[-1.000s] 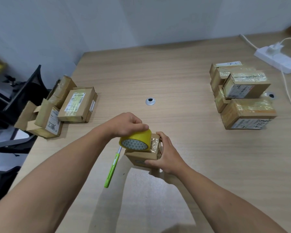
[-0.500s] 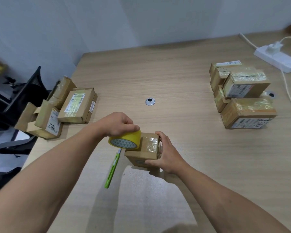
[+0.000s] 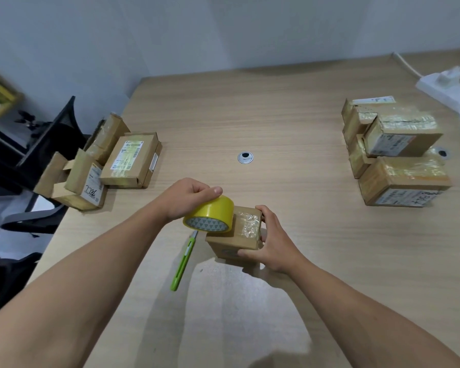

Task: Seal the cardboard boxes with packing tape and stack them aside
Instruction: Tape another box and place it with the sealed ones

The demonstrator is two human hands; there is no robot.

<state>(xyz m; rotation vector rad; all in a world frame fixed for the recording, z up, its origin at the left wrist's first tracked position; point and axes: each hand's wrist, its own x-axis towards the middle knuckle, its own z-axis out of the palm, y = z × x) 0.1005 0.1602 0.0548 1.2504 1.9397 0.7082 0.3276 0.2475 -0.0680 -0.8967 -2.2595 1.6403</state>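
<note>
left hand [image 3: 187, 197] gripped the yellow tape roll [image 3: 210, 213] atop the small box [image 3: 235, 236] mid-bench [image 3: 290, 301], right hand [image 3: 272, 241] fingers curled round that box, sealed stack [image 3: 395, 152] far right, green cutter [image 3: 184, 262] just beside

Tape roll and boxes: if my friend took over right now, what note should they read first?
Hands: the left hand grips the yellow tape roll at the top left of the small box. The right hand holds that box from its right side.
Things: the green cutter lies on the table just left of the box. Taped boxes are stacked far right. More boxes wait far left, one with flaps up.
Done: shiny tape crosses the small box's top.
Left: probably cut the tape, stack this box on the right, then do the left pile.
</note>
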